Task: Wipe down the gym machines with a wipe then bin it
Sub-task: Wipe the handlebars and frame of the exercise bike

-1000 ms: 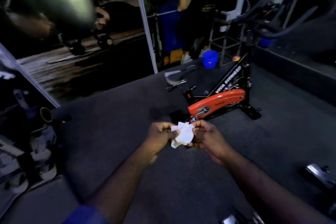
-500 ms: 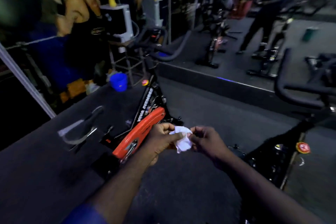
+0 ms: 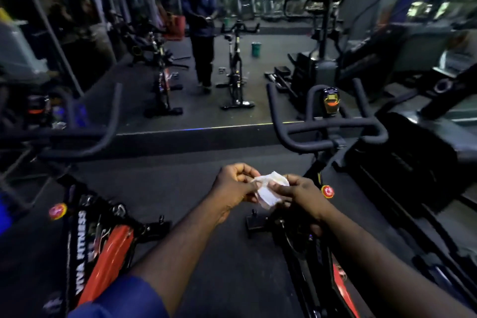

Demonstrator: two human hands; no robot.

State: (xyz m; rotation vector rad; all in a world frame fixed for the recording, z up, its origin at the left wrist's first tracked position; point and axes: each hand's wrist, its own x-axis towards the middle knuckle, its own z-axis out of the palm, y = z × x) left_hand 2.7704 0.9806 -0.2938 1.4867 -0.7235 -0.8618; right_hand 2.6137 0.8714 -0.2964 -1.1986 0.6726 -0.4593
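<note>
1. The left hand and the right hand meet in front of the body, above the dark floor. Both are closed on a crumpled white wipe, each pinching it with thumb and fingers.
2. The wipe hangs between the two hands, in the air. It touches no machine.
3. An exercise bike stands just below and beyond the right hand. Its black handlebars rise ahead of the hands, and a small console sits on top of them.
4. A red round knob on this bike's frame shows just beside the right hand.
5. A second bike with a red guard and white lettering stands at the lower left, near the left forearm. Its handlebars are blurred at the left edge.
6. The strip of floor between the two bikes lies under the arms.
7. Beyond a low step, a mirror wall shows a standing person, two more bikes and a small green bin.
8. Larger dark machines crowd the right side, close beside the right-hand bike.
9. A blue sleeve covers the left upper arm at the bottom edge.
</note>
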